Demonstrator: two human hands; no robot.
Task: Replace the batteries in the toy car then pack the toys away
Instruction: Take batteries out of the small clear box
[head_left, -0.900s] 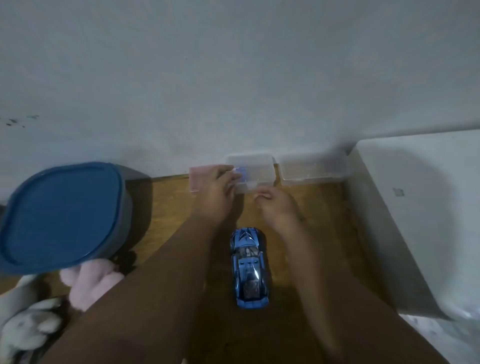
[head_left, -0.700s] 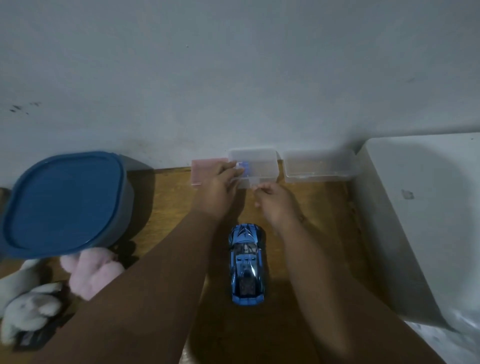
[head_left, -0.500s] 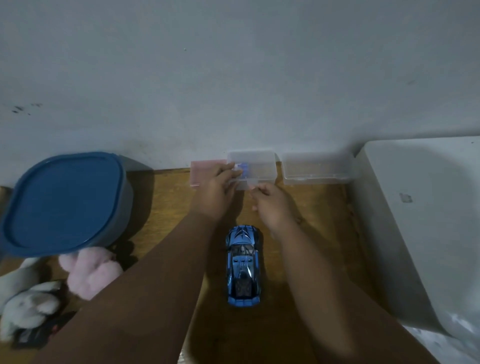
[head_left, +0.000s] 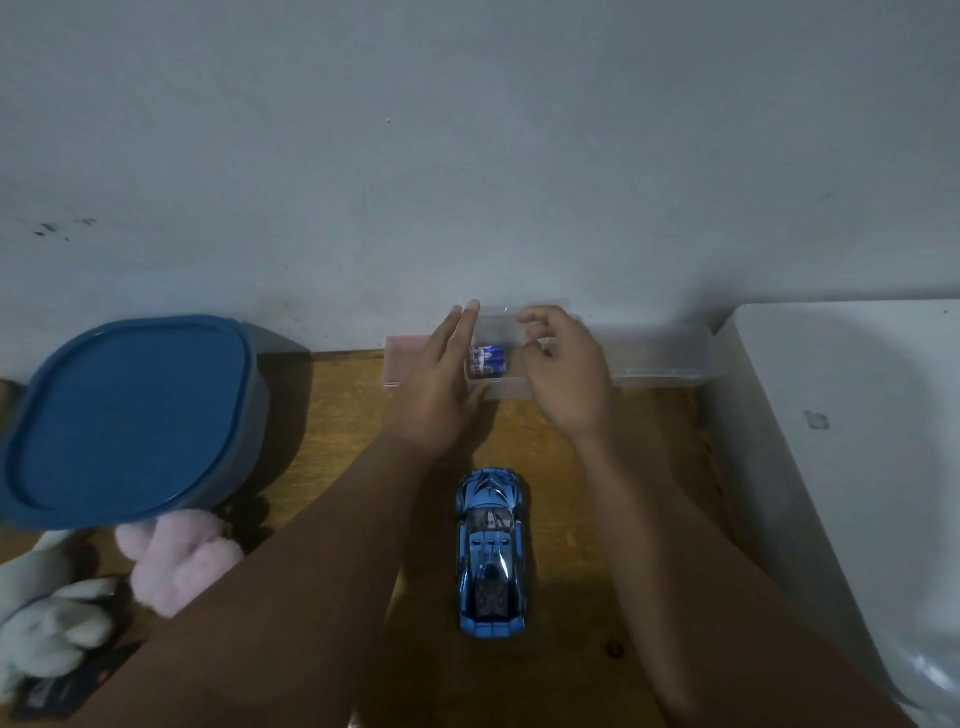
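Observation:
A blue toy car (head_left: 491, 551) stands on its wheels on the wooden table (head_left: 571, 519), nose toward the wall. Beyond it, against the wall, sits a small clear plastic box (head_left: 511, 387) with blue batteries (head_left: 488, 364) inside. My left hand (head_left: 441, 384) lies flat along the box's left side, thumb at its front. My right hand (head_left: 563, 374) curls over the right side, fingertips pinching the clear lid (head_left: 498, 325), which looks tipped up.
A second clear box (head_left: 660, 358) lies to the right by the wall, and a pink flat piece (head_left: 405, 353) to the left. A blue-lidded tub (head_left: 124, 415), a pink plush (head_left: 176, 561) and a grey plush (head_left: 52, 623) fill the left. A white bin (head_left: 857, 467) borders the right.
Both hands rose from the box's front edge to its sides. The lid now looks lifted and the batteries show plainly. The car has not moved.

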